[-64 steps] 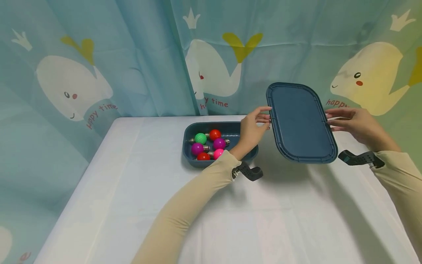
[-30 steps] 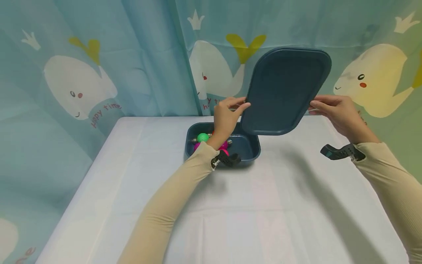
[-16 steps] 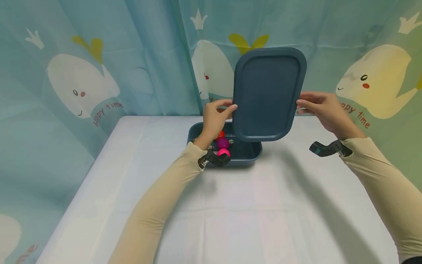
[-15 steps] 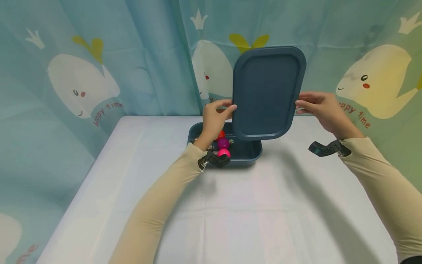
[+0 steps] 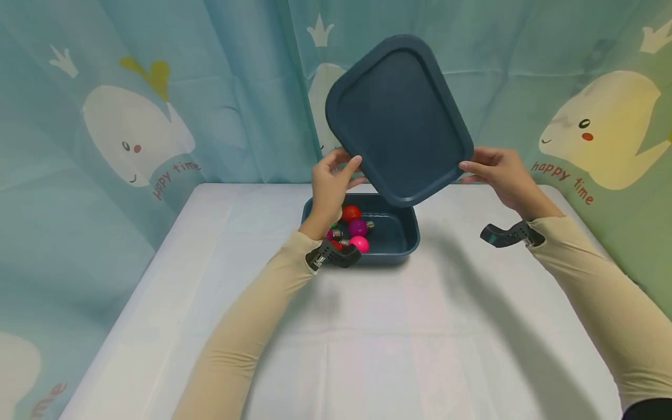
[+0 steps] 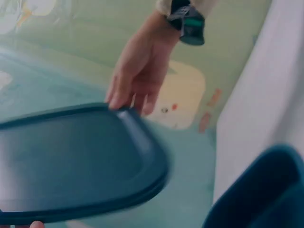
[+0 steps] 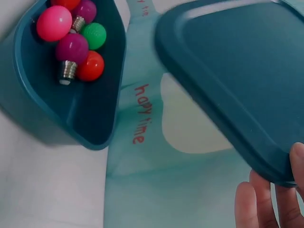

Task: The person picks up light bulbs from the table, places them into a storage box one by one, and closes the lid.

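Note:
A dark blue box lid (image 5: 401,119) is up in the air above and behind the box, tilted with one corner high. My left hand (image 5: 332,186) pinches its lower left edge, and my right hand (image 5: 501,175) pinches it at the lower right corner, thumb on the near face. Below stands the matching dark blue box (image 5: 401,233) on the table. Several coloured light bulbs lie in its left part, among them a pink bulb (image 5: 359,244), a purple bulb (image 5: 358,227) and a red bulb (image 5: 351,213). A green bulb (image 7: 94,36) shows plainly in the right wrist view. My left forearm hides part of the box.
A white cloth covers the table (image 5: 420,350). Right behind its far edge hangs a blue-green curtain (image 5: 247,116) with whale prints, which also runs along the left and right sides. Black straps sit on both wrists.
Both hands have carried the lid leftward and up from the right of the box. The lid has turned from its underside to its other face and now leans, top toward the left.

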A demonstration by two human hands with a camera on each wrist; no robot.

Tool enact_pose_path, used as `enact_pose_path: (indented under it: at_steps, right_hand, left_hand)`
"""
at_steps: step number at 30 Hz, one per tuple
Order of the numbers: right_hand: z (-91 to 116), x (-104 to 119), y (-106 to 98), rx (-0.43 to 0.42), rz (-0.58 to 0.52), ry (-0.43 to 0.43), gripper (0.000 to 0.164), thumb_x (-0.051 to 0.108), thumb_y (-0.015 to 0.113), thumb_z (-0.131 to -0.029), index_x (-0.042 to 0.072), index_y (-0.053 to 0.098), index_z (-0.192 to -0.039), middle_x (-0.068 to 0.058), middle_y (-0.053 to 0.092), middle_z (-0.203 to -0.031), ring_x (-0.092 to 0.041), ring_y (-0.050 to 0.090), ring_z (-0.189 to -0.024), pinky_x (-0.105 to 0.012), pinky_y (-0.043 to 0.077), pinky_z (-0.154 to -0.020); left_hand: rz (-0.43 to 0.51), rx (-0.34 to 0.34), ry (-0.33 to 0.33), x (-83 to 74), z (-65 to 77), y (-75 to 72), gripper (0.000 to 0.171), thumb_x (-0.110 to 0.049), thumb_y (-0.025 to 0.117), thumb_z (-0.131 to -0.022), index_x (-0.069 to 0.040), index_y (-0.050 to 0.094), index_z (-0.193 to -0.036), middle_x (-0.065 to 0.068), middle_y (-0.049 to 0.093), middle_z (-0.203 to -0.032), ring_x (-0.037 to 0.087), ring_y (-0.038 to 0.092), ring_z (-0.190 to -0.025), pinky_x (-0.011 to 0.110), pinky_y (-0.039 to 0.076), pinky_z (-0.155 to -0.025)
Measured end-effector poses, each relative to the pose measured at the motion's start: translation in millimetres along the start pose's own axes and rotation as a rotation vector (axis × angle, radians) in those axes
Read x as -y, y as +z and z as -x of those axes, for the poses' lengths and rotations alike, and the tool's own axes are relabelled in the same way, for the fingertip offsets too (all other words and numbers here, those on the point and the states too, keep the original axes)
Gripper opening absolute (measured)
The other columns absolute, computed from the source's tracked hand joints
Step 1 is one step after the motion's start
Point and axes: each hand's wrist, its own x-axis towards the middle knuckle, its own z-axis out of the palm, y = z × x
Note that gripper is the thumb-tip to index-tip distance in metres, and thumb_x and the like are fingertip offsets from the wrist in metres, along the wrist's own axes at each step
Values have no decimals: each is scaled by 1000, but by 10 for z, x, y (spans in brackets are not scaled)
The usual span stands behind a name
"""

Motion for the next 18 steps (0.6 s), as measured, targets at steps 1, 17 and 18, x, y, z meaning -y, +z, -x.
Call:
enact_pose_path:
  at_steps: [1, 17, 18]
  right_hand:
    - [-8, -5, -8, 3, -5, 1, 20, 10, 67, -86, 17, 69, -105, 12, 70, -89, -2, 67, -78, -17, 57, -72]
    - [-328, -232, 173, 78, 164, 165, 46, 15, 71, -84, -3, 55, -123, 18, 68, -79, -2, 66, -70, -20, 58, -67]
    - [-345, -252, 199, 90, 171, 177, 48, 16, 71, -84, -4, 54, -124, 17, 68, -78, -2, 67, -70, -20, 58, -67]
  left_hand:
    - [-8, 4, -9, -26, -13, -45, 26, -5, 62, -89, 7, 60, -112, 0, 59, -87, 9, 65, -70, 37, 60, -75]
    - [-501, -35, -373, -67, 161, -897, 40, -18, 66, -88, -1, 60, -124, 12, 64, -99, -4, 62, -63, 16, 57, -72]
    - [-504, -40, -383, -56, 185, -929, 41, -18, 66, -88, -1, 59, -125, 13, 65, -100, -4, 62, -62, 16, 57, -70]
